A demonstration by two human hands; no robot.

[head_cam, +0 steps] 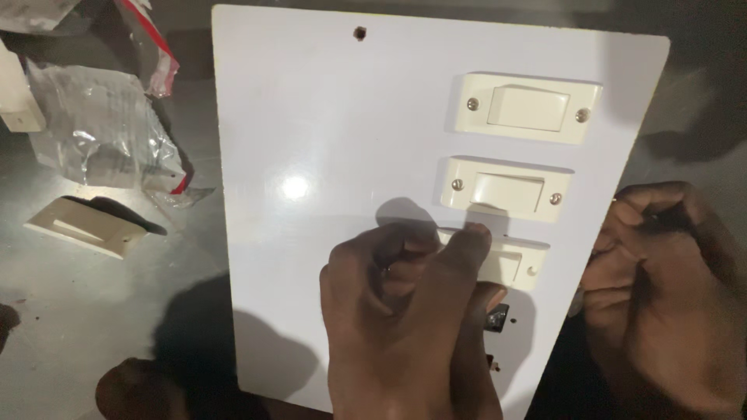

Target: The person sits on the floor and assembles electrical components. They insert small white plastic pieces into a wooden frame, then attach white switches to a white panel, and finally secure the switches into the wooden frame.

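The left hand (405, 311) pinches closed on the third switch (506, 263), the right hand (661, 295) grips the white board (311, 155) edge — the unscrewed switch may slip out.

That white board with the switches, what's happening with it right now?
A person is working on a white board that carries three cream switches in a column. The top switch and middle switch sit on the board with a screw at each end. The left hand is closed over the left end of the bottom switch, hiding what it grips. The right hand grips the board's right edge. A loose switch and a crumpled plastic bag lie on the grey surface beside it.
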